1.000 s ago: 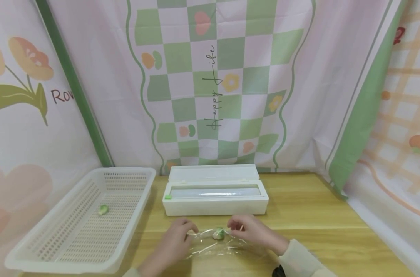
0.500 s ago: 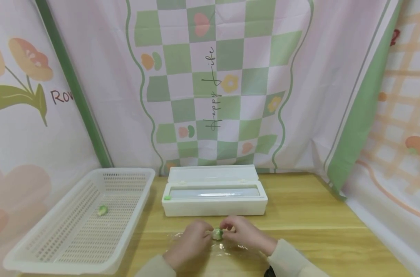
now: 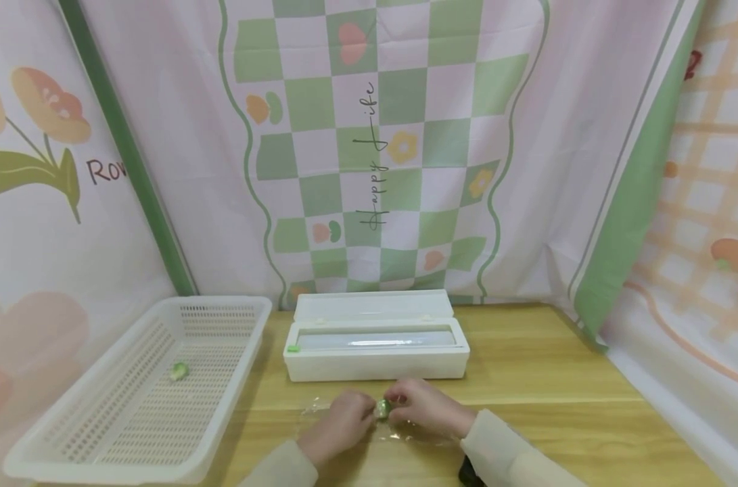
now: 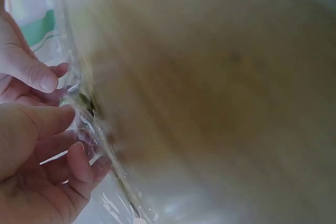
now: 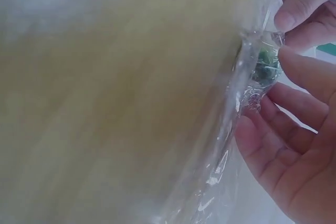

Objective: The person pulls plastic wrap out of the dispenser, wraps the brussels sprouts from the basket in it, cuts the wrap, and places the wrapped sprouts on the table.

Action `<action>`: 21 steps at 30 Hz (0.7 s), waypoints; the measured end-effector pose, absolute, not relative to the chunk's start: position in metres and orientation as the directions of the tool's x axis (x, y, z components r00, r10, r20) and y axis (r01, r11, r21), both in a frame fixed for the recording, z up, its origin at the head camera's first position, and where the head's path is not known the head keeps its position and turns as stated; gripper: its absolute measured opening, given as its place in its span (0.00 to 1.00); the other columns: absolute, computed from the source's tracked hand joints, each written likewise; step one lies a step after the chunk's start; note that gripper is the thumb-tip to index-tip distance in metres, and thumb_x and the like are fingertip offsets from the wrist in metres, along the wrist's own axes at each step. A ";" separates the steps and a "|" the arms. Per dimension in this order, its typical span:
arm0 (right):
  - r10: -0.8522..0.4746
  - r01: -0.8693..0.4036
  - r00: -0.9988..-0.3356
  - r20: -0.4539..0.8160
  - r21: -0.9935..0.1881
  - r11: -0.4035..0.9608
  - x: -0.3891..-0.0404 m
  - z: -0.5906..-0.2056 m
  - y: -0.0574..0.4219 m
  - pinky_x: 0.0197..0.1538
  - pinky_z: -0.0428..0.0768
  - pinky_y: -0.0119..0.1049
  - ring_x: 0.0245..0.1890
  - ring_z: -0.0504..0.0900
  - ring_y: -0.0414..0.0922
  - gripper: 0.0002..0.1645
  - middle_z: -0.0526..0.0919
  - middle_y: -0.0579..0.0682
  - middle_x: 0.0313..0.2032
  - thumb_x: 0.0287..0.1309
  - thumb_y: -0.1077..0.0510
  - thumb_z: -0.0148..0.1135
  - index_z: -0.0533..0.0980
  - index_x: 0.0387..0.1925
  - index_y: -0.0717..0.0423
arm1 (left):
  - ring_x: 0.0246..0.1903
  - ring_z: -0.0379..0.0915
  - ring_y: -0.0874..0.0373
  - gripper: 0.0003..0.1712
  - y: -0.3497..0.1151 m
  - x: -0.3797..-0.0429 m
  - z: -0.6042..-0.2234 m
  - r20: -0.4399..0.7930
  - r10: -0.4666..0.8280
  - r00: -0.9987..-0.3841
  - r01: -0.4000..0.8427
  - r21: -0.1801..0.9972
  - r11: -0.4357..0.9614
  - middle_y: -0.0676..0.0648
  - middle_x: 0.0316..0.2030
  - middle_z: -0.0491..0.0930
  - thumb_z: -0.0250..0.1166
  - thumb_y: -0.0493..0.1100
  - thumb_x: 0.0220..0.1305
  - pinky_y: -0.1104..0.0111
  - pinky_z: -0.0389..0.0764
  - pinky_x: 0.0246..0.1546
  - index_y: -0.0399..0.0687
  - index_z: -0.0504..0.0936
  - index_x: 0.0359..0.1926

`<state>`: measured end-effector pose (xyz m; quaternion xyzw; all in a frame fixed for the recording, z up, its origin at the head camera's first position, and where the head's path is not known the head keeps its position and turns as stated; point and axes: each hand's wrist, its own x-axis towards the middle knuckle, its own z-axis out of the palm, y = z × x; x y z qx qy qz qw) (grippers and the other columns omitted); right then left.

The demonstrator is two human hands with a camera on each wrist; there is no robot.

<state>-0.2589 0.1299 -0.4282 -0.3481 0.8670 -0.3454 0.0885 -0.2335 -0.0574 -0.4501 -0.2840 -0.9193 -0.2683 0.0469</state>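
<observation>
A small Brussels sprout (image 3: 383,409) lies between the two hands, low in the middle of the head view, with clear cling film (image 5: 223,150) gathered about it. My left hand (image 3: 344,421) pinches the film at the sprout's left side. On the other side my right hand (image 3: 426,408) grips film, its thumb right at the sprout. The right wrist view has the green sprout (image 5: 266,66) under crinkled film, between both hands' fingertips. Film stretches across most of both wrist views and blurs the wooden table behind it. In the left wrist view only a bit of green shows.
Behind the hands stands a white cling film dispenser (image 3: 375,365), lid raised, a roll inside and a green slider (image 3: 293,348) at its left. A white perforated basket (image 3: 103,471) on the left holds another sprout (image 3: 179,370). Patterned curtains (image 3: 399,189) surround the wooden table (image 3: 563,379).
Both hands have come inward from the film's sides to the sprout, the left hand moving right. The film is drawn in around the sprout. In the last half second the hands shift only slightly.
</observation>
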 end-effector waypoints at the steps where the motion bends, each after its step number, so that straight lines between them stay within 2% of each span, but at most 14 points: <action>1: -0.669 -0.545 -0.739 0.084 -0.659 0.519 -0.260 -0.428 0.129 0.36 0.76 0.31 0.32 0.76 0.37 0.12 0.79 0.43 0.32 0.47 0.63 0.67 0.80 0.38 0.58 | 0.20 0.66 0.67 0.07 -0.057 -0.234 -0.451 0.236 0.499 -0.834 0.549 0.452 0.703 0.57 0.20 0.73 0.65 0.37 0.54 0.75 0.72 0.23 0.47 0.78 0.21; 5: -0.684 -0.561 -0.725 0.083 -0.646 0.517 -0.263 -0.430 0.128 0.35 0.76 0.30 0.30 0.76 0.37 0.13 0.80 0.44 0.31 0.46 0.64 0.67 0.79 0.38 0.60 | 0.23 0.68 0.66 0.06 -0.057 -0.237 -0.452 0.247 0.501 -0.829 0.559 0.394 0.730 0.55 0.22 0.76 0.69 0.39 0.49 0.73 0.74 0.28 0.48 0.79 0.22; 12: -0.676 -0.571 -0.734 0.069 -0.603 0.558 -0.266 -0.431 0.128 0.30 0.73 0.30 0.26 0.72 0.35 0.16 0.76 0.42 0.27 0.44 0.65 0.69 0.78 0.39 0.61 | 0.21 0.66 0.66 0.08 -0.058 -0.247 -0.456 0.279 0.499 -0.820 0.571 0.355 0.740 0.57 0.19 0.73 0.71 0.37 0.44 0.74 0.72 0.25 0.48 0.78 0.21; 16: -0.677 -0.570 -0.734 0.060 -0.597 0.565 -0.267 -0.431 0.129 0.28 0.72 0.30 0.24 0.70 0.35 0.13 0.74 0.42 0.24 0.45 0.67 0.67 0.77 0.37 0.60 | 0.22 0.66 0.66 0.07 -0.058 -0.249 -0.455 0.304 0.516 -0.801 0.596 0.329 0.732 0.57 0.19 0.73 0.70 0.35 0.44 0.74 0.71 0.26 0.48 0.79 0.20; 21: -0.680 -0.559 -0.731 0.056 -0.621 0.550 -0.267 -0.430 0.130 0.28 0.74 0.30 0.24 0.72 0.35 0.09 0.78 0.44 0.25 0.47 0.69 0.64 0.79 0.33 0.59 | 0.24 0.66 0.66 0.05 -0.058 -0.249 -0.454 0.319 0.520 -0.792 0.607 0.324 0.726 0.56 0.21 0.73 0.69 0.35 0.46 0.76 0.70 0.26 0.47 0.80 0.21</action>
